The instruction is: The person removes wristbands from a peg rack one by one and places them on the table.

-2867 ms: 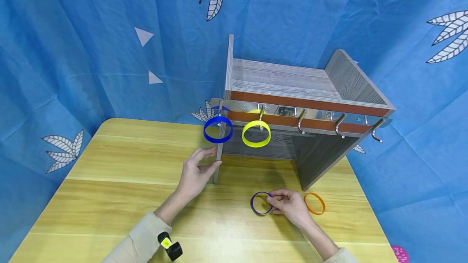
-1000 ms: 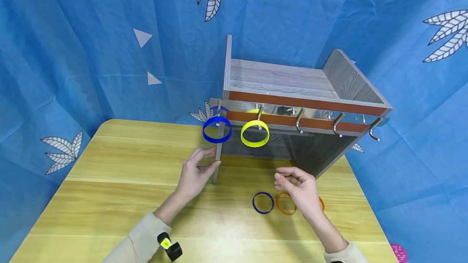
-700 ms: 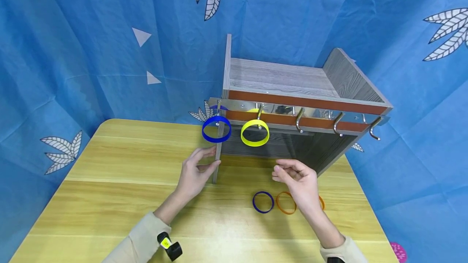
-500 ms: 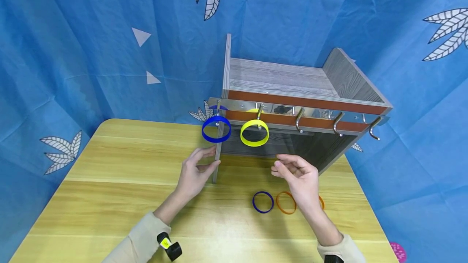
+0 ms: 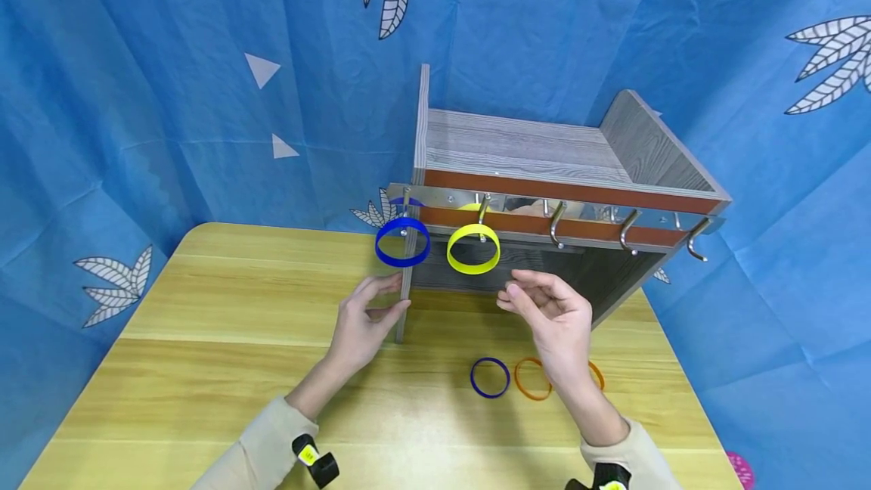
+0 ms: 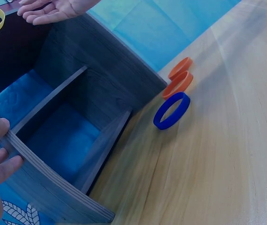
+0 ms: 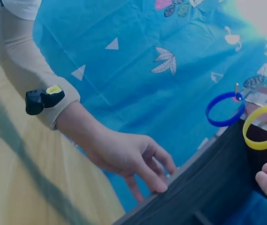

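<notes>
While the left hand [image 5: 361, 324] grips the left side panel [image 5: 423, 123] of the shelf unit [image 5: 517, 144] between thumb and fingers, apparently to steady it, a blue band [image 5: 403, 263] hangs from the leftmost hook and a yellow band [image 5: 473, 271] from the second. Below, on the table [image 5: 272, 376], lie a dark-blue band [image 5: 490, 397] and, beside it, an orange band [image 5: 534, 398]. Further right, the right hand [image 5: 554, 316] is raised before the unit, fingers loosely bent, nothing in them. Behind its wrist lies a second orange band [image 5: 600, 375], partly hidden. The third hook [image 5: 556, 225] and the two beyond carry no band.

Assessment: the empty hand near the hooks suggests bands are being taken off, the yellow likely due; hanging cannot be ruled out. If removal, the next move calls for pinching the yellow rim and drawing it clear of the hook's tip.
</notes>
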`<act>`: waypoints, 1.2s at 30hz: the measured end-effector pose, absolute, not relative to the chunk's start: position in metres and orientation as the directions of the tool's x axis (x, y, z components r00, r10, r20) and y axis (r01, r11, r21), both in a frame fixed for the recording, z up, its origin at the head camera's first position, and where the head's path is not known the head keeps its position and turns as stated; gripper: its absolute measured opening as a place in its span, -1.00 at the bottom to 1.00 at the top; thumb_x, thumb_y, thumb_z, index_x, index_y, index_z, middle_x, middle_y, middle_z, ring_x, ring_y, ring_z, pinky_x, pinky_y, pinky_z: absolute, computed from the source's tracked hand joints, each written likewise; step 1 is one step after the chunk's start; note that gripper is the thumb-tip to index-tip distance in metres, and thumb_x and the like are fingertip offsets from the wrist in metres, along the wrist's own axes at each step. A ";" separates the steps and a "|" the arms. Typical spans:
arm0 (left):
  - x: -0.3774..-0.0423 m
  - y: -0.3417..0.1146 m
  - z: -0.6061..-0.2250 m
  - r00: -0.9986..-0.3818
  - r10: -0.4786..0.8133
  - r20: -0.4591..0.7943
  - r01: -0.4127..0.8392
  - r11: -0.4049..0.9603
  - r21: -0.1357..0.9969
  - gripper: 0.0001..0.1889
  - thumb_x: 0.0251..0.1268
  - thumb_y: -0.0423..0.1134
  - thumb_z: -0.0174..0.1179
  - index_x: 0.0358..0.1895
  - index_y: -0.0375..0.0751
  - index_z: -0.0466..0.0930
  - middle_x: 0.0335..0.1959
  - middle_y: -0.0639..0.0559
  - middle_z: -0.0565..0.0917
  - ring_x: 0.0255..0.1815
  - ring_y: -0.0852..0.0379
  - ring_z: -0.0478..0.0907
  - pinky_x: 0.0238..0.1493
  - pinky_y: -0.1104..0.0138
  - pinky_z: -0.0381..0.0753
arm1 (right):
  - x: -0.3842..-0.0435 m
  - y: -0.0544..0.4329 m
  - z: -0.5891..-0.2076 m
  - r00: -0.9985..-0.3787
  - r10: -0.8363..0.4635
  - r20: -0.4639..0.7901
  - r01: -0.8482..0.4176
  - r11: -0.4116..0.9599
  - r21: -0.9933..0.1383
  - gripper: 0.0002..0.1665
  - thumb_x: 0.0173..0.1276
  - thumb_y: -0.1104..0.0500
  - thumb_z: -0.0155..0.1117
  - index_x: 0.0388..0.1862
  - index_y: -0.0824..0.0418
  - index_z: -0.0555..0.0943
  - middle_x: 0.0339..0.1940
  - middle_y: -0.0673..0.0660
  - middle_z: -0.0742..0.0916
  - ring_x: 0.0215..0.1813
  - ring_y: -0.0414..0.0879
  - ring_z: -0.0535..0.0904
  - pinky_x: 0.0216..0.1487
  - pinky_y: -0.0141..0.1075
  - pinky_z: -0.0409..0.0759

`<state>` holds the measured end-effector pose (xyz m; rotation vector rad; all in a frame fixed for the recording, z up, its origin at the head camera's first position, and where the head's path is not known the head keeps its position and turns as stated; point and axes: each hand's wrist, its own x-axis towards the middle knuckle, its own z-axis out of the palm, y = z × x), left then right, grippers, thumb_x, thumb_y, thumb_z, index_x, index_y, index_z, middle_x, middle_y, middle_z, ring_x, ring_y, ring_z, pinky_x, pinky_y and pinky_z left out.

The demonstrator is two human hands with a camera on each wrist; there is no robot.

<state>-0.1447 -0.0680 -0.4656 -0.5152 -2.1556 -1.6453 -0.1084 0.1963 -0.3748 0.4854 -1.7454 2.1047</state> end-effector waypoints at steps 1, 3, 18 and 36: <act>-0.145 -0.068 -0.466 -0.860 0.058 0.506 0.504 0.249 0.827 -0.63 0.31 -0.45 0.43 0.17 -0.28 0.69 0.09 -0.21 0.74 0.09 -0.27 0.75 -0.13 0.22 0.92 | -0.109 0.195 -0.373 -0.871 0.054 0.489 -0.490 -0.176 -0.854 -0.69 0.40 0.60 0.25 -0.02 0.34 0.74 -0.24 0.07 0.86 -0.23 -0.13 0.86 -0.10 -0.20 0.91; -0.145 -0.068 -0.466 -0.859 0.057 0.508 0.505 0.252 0.825 -0.63 0.31 -0.45 0.43 0.17 -0.28 0.69 0.09 -0.20 0.74 0.09 -0.27 0.75 -0.13 0.23 0.92 | -0.110 0.194 -0.371 -0.865 0.051 0.499 -0.500 -0.179 -0.847 -0.69 0.41 0.59 0.25 -0.01 0.34 0.74 -0.24 0.07 0.85 -0.23 -0.14 0.86 -0.09 -0.21 0.90; -0.145 -0.067 -0.465 -0.863 0.057 0.501 0.499 0.239 0.833 -0.63 0.31 -0.44 0.44 0.17 -0.27 0.70 0.09 -0.20 0.74 0.09 -0.25 0.76 -0.13 0.18 0.92 | -0.122 0.178 -0.363 -0.846 0.126 0.518 -0.533 -0.215 -0.818 -0.74 0.41 0.57 0.28 -0.01 0.40 0.73 -0.20 0.11 0.86 -0.23 -0.17 0.85 -0.12 -0.27 0.90; -0.144 -0.068 -0.465 -0.866 0.055 0.497 0.495 0.241 0.835 -0.61 0.30 -0.45 0.44 0.18 -0.26 0.69 0.10 -0.20 0.74 0.09 -0.29 0.75 -0.11 0.32 0.90 | -0.131 0.165 -0.362 -0.833 0.161 0.529 -0.552 -0.275 -0.787 -0.65 0.36 0.60 0.29 -0.03 0.28 0.77 -0.21 0.06 0.85 -0.23 -0.17 0.81 -0.13 -0.34 0.89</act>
